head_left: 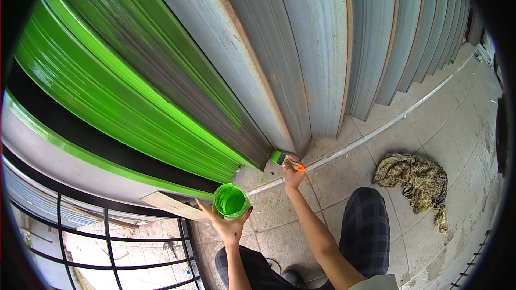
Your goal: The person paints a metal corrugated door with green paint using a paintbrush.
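My left hand (230,230) is wrapped round a small tub of green paint (231,201), its open top facing up. In my right hand (293,174) is a paintbrush (280,158) with green bristles and an orange handle end. The brush is near the foot of a corrugated metal panel. Wet-looking green paint (107,80) covers the panel's left folds, and one recessed fold beside them is only partly green. The folds further right are bare grey metal (317,43) with rusty edges.
A crumpled patterned cloth (414,177) lies on the tiled floor (338,204) at the right. A wooden board (174,205) is left of the tub, above a black metal grille (107,236). My knees and a shoe show at the bottom. A pale strip (376,135) runs along the floor.
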`<action>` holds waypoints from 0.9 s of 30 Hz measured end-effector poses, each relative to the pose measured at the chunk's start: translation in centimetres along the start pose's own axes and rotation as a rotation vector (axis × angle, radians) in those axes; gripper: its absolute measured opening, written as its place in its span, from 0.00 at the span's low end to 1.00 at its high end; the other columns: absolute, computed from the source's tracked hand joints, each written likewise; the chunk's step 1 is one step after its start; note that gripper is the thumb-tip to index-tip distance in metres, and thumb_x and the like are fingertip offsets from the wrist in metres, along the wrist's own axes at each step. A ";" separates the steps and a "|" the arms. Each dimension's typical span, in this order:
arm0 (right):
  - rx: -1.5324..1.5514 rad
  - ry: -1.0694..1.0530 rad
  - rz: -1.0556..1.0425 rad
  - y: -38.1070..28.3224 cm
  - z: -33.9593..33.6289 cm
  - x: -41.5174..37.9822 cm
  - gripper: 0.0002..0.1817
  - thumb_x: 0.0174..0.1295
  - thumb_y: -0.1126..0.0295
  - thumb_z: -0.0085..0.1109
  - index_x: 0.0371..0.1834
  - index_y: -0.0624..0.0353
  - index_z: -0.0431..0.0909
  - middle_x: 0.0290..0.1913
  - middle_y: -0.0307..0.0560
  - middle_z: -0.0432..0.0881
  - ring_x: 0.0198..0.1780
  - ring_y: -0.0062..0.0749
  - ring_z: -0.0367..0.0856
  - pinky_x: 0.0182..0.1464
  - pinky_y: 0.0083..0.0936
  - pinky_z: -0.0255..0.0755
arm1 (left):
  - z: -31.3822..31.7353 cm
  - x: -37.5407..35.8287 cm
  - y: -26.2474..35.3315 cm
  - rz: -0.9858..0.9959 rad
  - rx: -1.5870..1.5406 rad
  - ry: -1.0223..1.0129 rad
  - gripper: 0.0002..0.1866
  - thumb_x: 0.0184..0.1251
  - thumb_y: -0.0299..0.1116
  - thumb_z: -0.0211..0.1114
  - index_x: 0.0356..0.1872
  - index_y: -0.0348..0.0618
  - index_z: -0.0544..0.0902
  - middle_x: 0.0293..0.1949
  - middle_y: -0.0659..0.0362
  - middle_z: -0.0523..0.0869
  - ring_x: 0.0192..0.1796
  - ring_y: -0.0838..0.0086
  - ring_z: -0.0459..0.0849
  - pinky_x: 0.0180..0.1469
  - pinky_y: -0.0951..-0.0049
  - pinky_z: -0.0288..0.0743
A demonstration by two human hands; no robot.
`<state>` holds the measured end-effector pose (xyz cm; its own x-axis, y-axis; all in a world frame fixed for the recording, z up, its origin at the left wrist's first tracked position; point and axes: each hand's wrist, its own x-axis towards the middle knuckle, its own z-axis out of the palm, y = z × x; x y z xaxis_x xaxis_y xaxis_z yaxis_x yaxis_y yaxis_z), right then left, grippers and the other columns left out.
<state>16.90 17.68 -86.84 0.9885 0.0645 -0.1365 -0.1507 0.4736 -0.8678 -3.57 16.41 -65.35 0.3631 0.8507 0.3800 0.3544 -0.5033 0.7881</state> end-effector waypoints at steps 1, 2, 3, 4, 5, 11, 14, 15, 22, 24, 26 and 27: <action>-0.004 -0.016 -0.018 0.1 0.9 0.1 0.11 0.57 0.82 0.61 0.43 0.63 0.80 0.41 0.44 0.82 0.38 0.27 0.82 0.39 0.23 0.79 | 0.0 0.1 -0.3 -0.002 0.000 0.002 0.74 0.31 0.33 0.83 0.72 0.40 0.30 0.58 0.34 0.69 0.61 0.49 0.71 0.65 0.54 0.61; -0.011 -0.030 -0.036 0.1 1.6 0.1 0.11 0.57 0.82 0.61 0.43 0.63 0.80 0.41 0.44 0.82 0.37 0.27 0.82 0.38 0.22 0.79 | 0.1 0.0 -0.8 -0.005 -0.001 0.001 0.74 0.31 0.33 0.83 0.72 0.40 0.30 0.59 0.34 0.68 0.61 0.49 0.71 0.65 0.54 0.61; 0.007 -0.042 0.002 0.2 2.1 0.0 0.10 0.57 0.82 0.61 0.43 0.63 0.80 0.41 0.43 0.82 0.38 0.27 0.82 0.38 0.22 0.79 | 0.2 0.0 -0.7 -0.010 -0.003 -0.002 0.74 0.31 0.33 0.84 0.72 0.40 0.30 0.59 0.34 0.68 0.61 0.49 0.71 0.65 0.54 0.61; 0.027 -0.056 0.037 0.2 2.8 0.1 0.10 0.57 0.82 0.61 0.43 0.63 0.80 0.41 0.43 0.82 0.38 0.27 0.82 0.38 0.22 0.79 | 0.2 -0.1 -0.5 -0.006 -0.012 -0.007 0.74 0.31 0.34 0.84 0.72 0.39 0.30 0.60 0.34 0.67 0.61 0.49 0.70 0.66 0.53 0.61; 0.049 -0.071 0.070 0.1 3.4 0.4 0.10 0.57 0.81 0.62 0.43 0.63 0.81 0.41 0.43 0.82 0.38 0.27 0.82 0.38 0.22 0.79 | 0.3 -0.1 -0.2 -0.001 -0.022 -0.009 0.74 0.31 0.34 0.84 0.72 0.39 0.30 0.60 0.33 0.66 0.61 0.48 0.70 0.66 0.53 0.61; 0.024 0.012 -0.003 -2.7 1.5 -0.2 0.10 0.57 0.81 0.62 0.43 0.63 0.81 0.42 0.44 0.82 0.39 0.27 0.82 0.40 0.21 0.79 | 0.6 -0.1 0.2 -0.033 -0.028 -0.027 0.74 0.30 0.34 0.84 0.72 0.39 0.30 0.62 0.35 0.64 0.62 0.49 0.69 0.66 0.53 0.61; -0.083 -0.067 -0.136 0.2 2.2 0.0 0.12 0.54 0.84 0.62 0.43 0.64 0.81 0.41 0.45 0.82 0.39 0.26 0.82 0.42 0.19 0.77 | 0.7 -0.1 -0.2 -0.030 -0.044 -0.028 0.74 0.30 0.34 0.84 0.72 0.40 0.31 0.62 0.35 0.64 0.62 0.49 0.69 0.66 0.53 0.61; -0.094 -0.086 -0.125 0.2 2.7 -0.1 0.13 0.54 0.84 0.62 0.43 0.64 0.81 0.41 0.45 0.82 0.39 0.26 0.82 0.41 0.19 0.77 | 0.6 -0.2 -0.5 -0.025 -0.054 -0.029 0.74 0.30 0.33 0.84 0.72 0.40 0.31 0.62 0.34 0.64 0.62 0.49 0.69 0.66 0.53 0.61; 0.003 0.021 -0.059 -3.9 1.3 -1.1 0.09 0.55 0.84 0.59 0.40 0.68 0.82 0.38 0.45 0.85 0.39 0.27 0.83 0.44 0.22 0.76 | 0.5 -0.2 -0.2 -0.027 -0.049 -0.014 0.74 0.30 0.35 0.84 0.72 0.40 0.31 0.60 0.33 0.67 0.62 0.49 0.70 0.65 0.54 0.62; -0.114 0.010 -0.102 -3.2 0.6 -1.3 0.09 0.55 0.84 0.59 0.40 0.68 0.82 0.39 0.47 0.85 0.39 0.28 0.83 0.43 0.22 0.76 | 0.4 -0.2 -0.3 -0.017 -0.007 -0.010 0.74 0.30 0.35 0.84 0.72 0.40 0.31 0.60 0.33 0.67 0.62 0.50 0.70 0.65 0.54 0.62; -0.169 -0.020 -0.157 -1.3 1.0 -0.7 0.09 0.55 0.84 0.59 0.40 0.67 0.82 0.38 0.46 0.84 0.37 0.27 0.82 0.41 0.21 0.76 | 0.4 -0.2 -0.1 -0.032 -0.062 -0.021 0.74 0.30 0.35 0.84 0.72 0.40 0.31 0.61 0.34 0.66 0.62 0.50 0.70 0.65 0.54 0.62; -0.169 -0.042 -0.191 0.2 1.3 -0.3 0.10 0.56 0.85 0.59 0.41 0.67 0.81 0.37 0.44 0.83 0.36 0.26 0.81 0.39 0.19 0.75 | 0.4 -0.2 0.0 -0.041 -0.087 -0.029 0.74 0.30 0.35 0.84 0.72 0.40 0.31 0.61 0.34 0.65 0.62 0.50 0.69 0.65 0.54 0.62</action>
<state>16.59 18.93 -86.31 0.9982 0.0264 0.0546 0.0430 0.3275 -0.9439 -3.32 16.18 -65.60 0.3748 0.8649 0.3339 0.2936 -0.4524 0.8421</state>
